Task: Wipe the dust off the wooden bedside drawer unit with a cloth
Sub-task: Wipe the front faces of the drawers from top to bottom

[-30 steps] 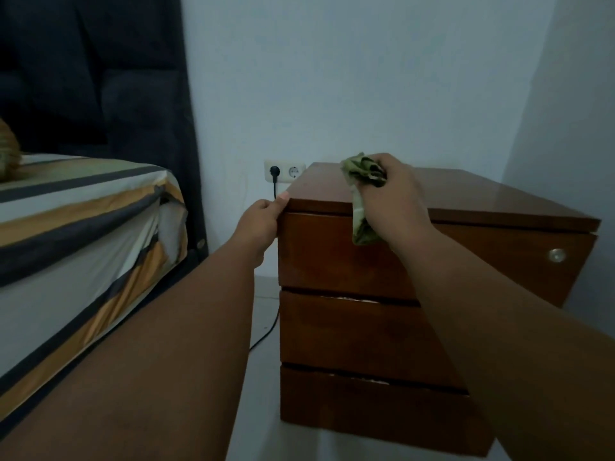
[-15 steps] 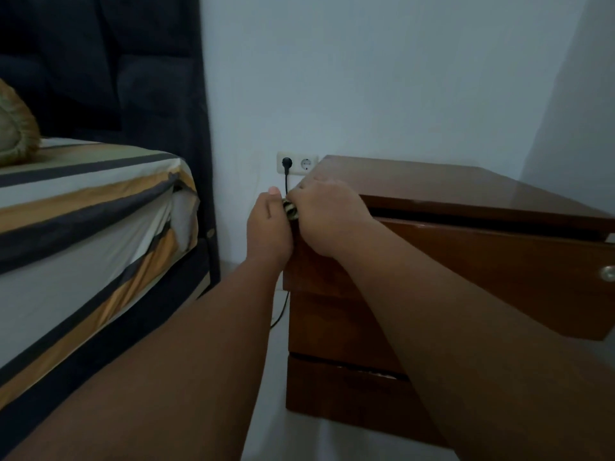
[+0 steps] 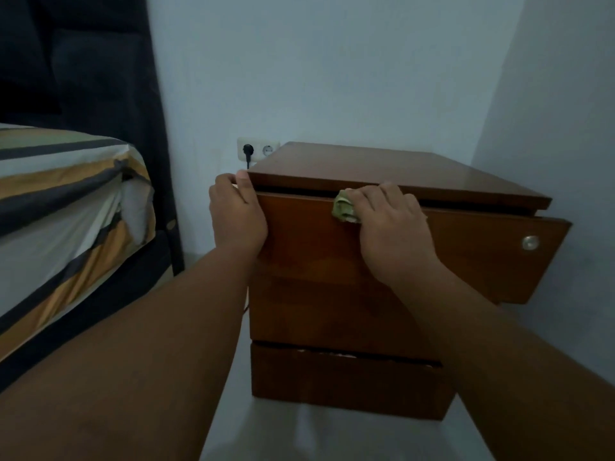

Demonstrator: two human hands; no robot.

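Cloth (image 3: 344, 210) slid rightward, under right fingers (image 3: 382, 197).

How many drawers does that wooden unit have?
3. The top drawer, pulled slightly open, has the right hand pressing a cloth on its upper edge; the middle drawer sits below, largely behind the arms; the bottom drawer is lowest.
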